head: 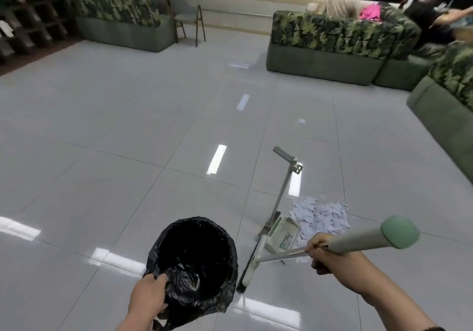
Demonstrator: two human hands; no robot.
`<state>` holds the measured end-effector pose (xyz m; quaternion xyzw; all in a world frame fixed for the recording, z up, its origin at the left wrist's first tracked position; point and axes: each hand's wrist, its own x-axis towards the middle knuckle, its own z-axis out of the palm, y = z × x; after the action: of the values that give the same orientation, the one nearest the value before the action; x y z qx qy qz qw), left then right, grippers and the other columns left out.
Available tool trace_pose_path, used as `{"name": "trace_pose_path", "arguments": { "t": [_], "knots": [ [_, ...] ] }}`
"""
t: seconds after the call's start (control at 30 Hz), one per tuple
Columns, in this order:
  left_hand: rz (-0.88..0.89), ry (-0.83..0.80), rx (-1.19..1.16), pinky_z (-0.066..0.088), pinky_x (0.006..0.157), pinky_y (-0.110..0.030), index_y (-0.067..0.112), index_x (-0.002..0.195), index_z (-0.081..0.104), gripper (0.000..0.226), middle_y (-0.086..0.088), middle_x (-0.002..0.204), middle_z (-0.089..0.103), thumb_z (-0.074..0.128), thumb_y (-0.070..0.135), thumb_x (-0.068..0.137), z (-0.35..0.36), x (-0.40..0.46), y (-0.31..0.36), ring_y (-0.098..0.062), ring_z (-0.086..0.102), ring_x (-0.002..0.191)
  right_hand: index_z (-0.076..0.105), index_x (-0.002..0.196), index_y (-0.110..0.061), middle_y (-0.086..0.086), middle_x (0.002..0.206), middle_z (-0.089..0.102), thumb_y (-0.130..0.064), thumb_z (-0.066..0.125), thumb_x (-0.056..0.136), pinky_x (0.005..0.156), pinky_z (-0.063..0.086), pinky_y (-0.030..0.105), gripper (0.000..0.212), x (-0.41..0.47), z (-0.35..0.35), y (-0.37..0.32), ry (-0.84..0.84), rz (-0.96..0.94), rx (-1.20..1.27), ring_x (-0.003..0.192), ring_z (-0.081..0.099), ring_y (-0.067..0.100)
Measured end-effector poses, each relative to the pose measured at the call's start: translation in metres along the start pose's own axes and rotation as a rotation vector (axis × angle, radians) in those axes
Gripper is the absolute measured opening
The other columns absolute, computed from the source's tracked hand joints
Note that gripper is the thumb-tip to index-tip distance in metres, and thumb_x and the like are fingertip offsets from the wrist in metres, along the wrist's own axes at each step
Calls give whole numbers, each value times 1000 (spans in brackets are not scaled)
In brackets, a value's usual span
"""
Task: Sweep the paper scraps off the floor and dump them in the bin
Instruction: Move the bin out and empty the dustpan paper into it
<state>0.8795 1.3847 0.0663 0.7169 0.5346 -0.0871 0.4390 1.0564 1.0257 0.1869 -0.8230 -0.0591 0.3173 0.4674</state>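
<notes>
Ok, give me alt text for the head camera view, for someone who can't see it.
A person's right hand grips a broom beside a pile of paper scraps and a standing dustpan on grey tiles, while the left hand holds the rim of a black-lined bin. Green sofas stand behind.

We see both forearms cut off by the bottom edge. The bin (194, 256) has its walls wrapped in black liner, interior too dark to read. The dustpan (281, 233) label is too small to read; its pan hides some of the paper scraps (320, 215). People on the far sofas (332, 43) are blurred, the rightmost cut by the edge.
</notes>
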Motion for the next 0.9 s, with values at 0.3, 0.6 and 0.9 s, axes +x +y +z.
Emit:
{"name": "trace_pose_path", "arguments": {
  "t": [0.3,0.6,0.9],
  "knots": [
    [108,-65,127,55,60,-40,-10,88,61,28,-24,92,60,56,16,99,-73,189,120,-32,67,75,70,81,-18,4,71,64,-6,58,92,75,56,38,21,91,71,-81,217,124,186,68,59,19],
    [243,-140,296,59,70,-44,2,90,58,16,-11,77,59,55,13,102,-86,348,267,-31,61,69,65,89,-6,6,70,56,0,53,96,57,43,21,16,268,104,-141,348,220,307,60,48,15],
    [352,-362,565,62,75,-48,-7,85,61,36,-25,90,63,56,25,100,-29,446,389,-39,67,80,69,77,-22,1,68,60,-11,58,92,63,45,36,22,311,121,-179,592,370,483,64,52,18]
  ]
}}
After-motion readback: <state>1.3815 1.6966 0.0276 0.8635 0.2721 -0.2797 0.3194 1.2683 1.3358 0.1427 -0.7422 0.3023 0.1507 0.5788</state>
